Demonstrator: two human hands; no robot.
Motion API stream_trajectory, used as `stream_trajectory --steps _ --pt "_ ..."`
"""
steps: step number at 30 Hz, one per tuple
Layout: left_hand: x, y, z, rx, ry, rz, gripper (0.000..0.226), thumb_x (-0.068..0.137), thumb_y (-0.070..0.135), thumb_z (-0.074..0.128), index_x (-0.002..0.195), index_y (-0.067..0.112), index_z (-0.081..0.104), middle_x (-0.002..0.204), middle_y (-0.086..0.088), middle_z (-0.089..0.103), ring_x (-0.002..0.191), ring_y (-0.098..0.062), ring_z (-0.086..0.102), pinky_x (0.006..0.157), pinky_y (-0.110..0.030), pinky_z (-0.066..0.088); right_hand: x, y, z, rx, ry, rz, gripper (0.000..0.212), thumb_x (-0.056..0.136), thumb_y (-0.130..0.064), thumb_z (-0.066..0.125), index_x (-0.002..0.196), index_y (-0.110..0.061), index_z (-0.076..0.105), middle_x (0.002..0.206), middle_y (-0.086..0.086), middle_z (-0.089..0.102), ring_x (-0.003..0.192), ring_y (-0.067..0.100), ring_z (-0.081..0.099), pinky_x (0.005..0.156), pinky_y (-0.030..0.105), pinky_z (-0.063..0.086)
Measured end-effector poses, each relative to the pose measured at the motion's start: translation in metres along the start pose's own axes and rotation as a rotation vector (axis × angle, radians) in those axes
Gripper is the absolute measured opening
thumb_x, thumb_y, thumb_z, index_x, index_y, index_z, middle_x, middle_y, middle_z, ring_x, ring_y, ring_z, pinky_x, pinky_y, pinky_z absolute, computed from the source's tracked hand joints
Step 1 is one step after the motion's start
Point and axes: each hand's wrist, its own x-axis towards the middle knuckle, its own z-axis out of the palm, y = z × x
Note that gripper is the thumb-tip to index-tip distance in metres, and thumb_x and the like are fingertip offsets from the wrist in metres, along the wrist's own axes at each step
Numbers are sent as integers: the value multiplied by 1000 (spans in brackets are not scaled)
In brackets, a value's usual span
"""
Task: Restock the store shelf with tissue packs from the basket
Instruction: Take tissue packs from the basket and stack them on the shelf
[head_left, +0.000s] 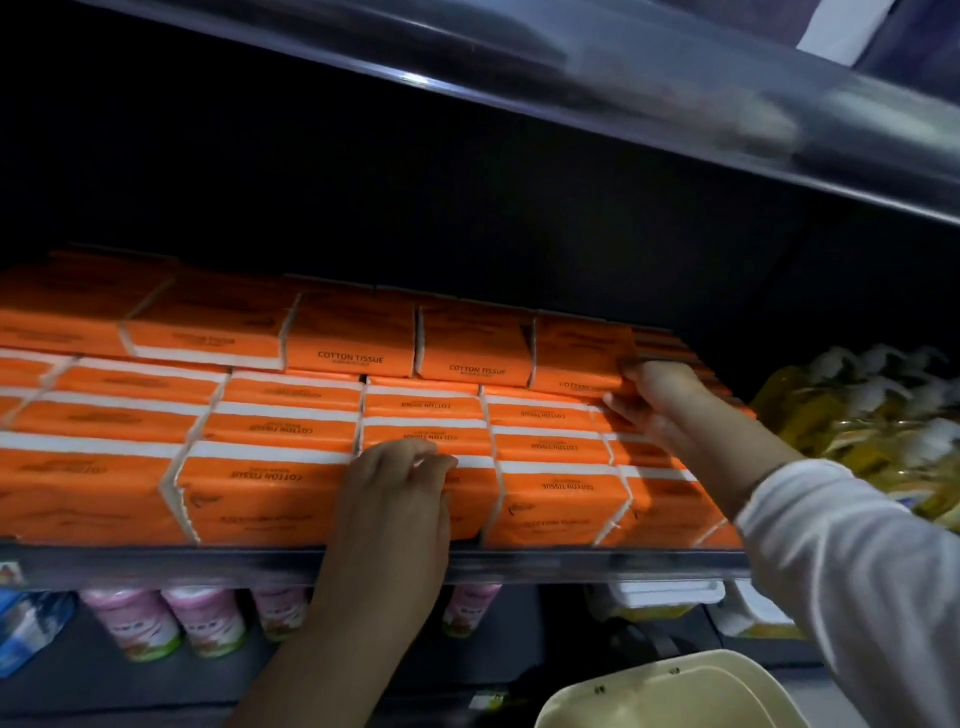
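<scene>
Orange-and-white tissue packs marked COTTON TISSUE (270, 483) fill the dark shelf (156, 564) in several rows, with a second layer (350, 340) stacked at the back. My left hand (397, 499) rests over the front pack in the middle row, its fingers curled onto the pack's top edge. My right hand (657, 397), in a white sleeve, grips the front right corner of the rightmost upper-layer pack (579, 353). The cream basket (670, 693) sits at the bottom right; only its rim shows, so its contents are hidden.
The shelf above (675, 98) overhangs closely. Yellow bottles with white tops (857, 415) stand right of the tissue packs. Below the shelf are pink-and-green cans (208, 618), a blue packet (26, 629) and white containers (665, 595).
</scene>
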Motion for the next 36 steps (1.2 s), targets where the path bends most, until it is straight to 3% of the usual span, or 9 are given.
stream_trajectory --steps 6,11,13,15,17,20,26,29,36 --pt "0 -1 0 -33 11 12 38 63 3 80 100 11 71 99 -4 65 91 -26 62 81 -38 52 13 4 4 -156 2 -32 12 95 -22 51 86 -14 54 80 6 58 67 19 57 68 31 53" --pt "-1 -3 2 -23 13 15 36 69 5 76 104 11 70 103 -4 63 94 -27 60 83 -40 52 18 8 -4 -156 -11 -105 18 88 -27 60 100 -14 61 86 7 62 79 23 60 85 44 54" --pt "-2 -5 4 -13 15 15 33 74 6 72 106 11 69 105 -6 63 97 -28 59 85 -42 51 20 13 -18 -232 58 -246 29 78 -36 65 100 -16 65 95 8 67 90 29 64 89 49 51" --pt "-2 -6 6 10 29 26 27 79 10 60 105 10 68 104 -8 63 95 -31 59 85 -43 50 3 20 -40 -513 135 -508 42 72 -45 62 101 -16 68 101 10 68 95 29 64 90 45 50" --pt "-1 -6 6 31 14 28 33 78 16 46 103 10 67 103 -11 63 93 -35 57 86 -43 48 -33 34 -65 -758 138 -755 40 82 -32 63 115 -9 64 110 13 62 103 25 58 93 31 44" --pt "-2 -1 6 41 -6 6 37 77 17 45 106 11 66 108 -14 60 100 -38 52 95 -46 42 -89 73 -115 -936 40 -898 40 87 -25 58 123 -8 58 109 12 55 103 23 52 88 25 37" --pt "-20 43 14 -31 -58 237 26 81 6 56 105 6 68 109 -15 60 102 -38 50 90 -43 41 -146 170 -222 -1079 -54 -665 38 88 -23 62 125 -14 57 107 -1 52 107 21 51 85 22 35" --pt "-46 68 32 -83 -266 431 27 80 13 57 104 6 68 103 -13 62 94 -38 56 83 -44 45 -158 208 -254 -1070 -12 -525 38 87 -21 63 123 -12 58 105 -1 52 106 21 53 81 25 37" --pt "-85 105 63 -134 -692 499 31 88 25 62 118 18 63 112 -3 60 103 -23 53 85 -34 42 -144 247 -261 -1022 -52 -378 43 89 -22 61 129 -10 53 119 9 55 110 22 54 93 22 35"
